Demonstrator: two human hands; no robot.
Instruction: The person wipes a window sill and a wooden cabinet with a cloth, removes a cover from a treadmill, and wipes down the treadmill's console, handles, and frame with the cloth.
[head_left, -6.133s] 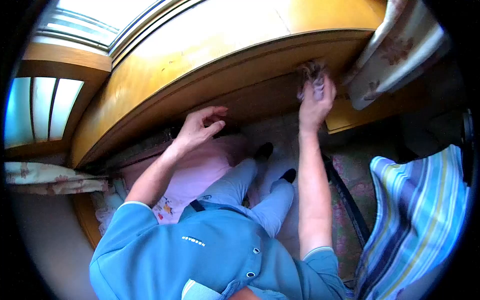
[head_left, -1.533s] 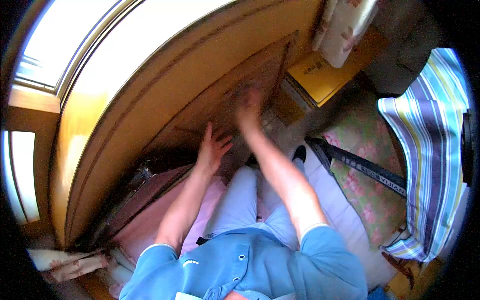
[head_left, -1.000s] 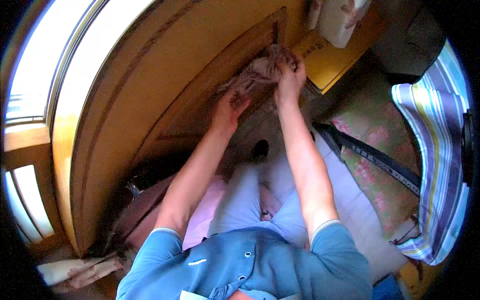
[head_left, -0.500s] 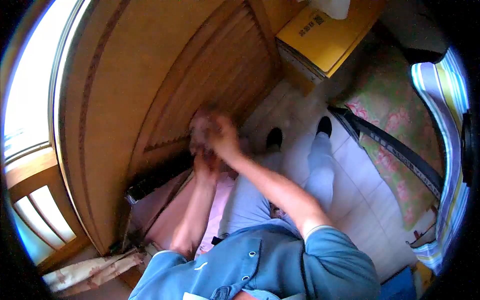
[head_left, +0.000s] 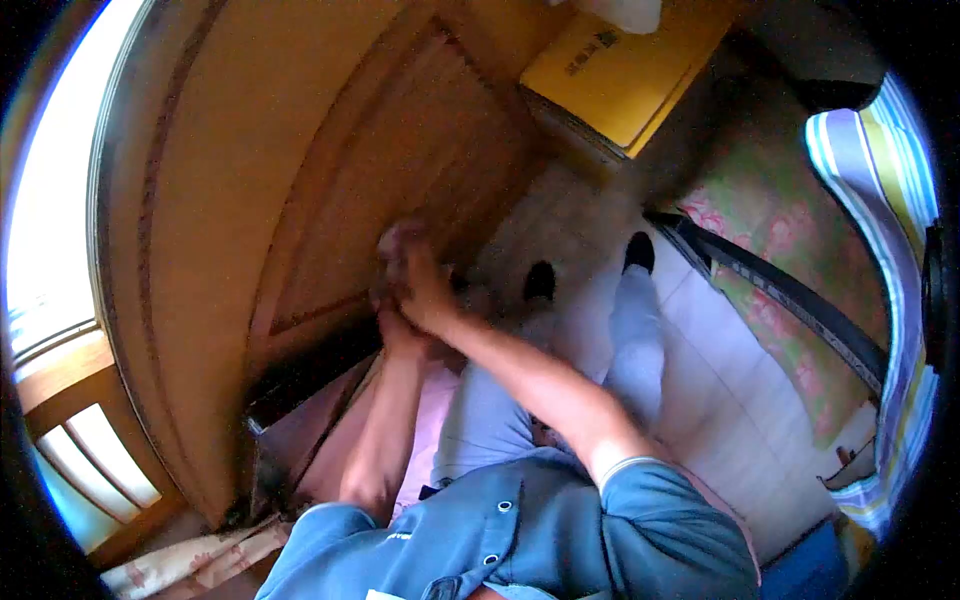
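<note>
In front of the brown wooden panel (head_left: 230,130), my two hands meet low over my lap. My right hand (head_left: 425,292) lies over my left hand (head_left: 395,325), its fingers curled and pressed inward. Most of the left fingers are hidden behind the right hand. A blurred, pinkish-brown shape (head_left: 402,238) shows at the upper end of the hands. I cannot tell whether it is fingers or a small held thing. Dim light and motion smear the details.
A yellow box (head_left: 625,75) stands at the top, with something whitish (head_left: 635,12) on it. To the right are a floral cushion (head_left: 760,260), a dark strap-like bar (head_left: 790,300) and striped fabric (head_left: 850,170). Pink cloth (head_left: 320,430) lies beside my leg. A bright window (head_left: 55,180) is at left.
Both hands stay together and keep moving, with the right hand's fingers now lying more closely over the left. The whole view has shifted slightly.
</note>
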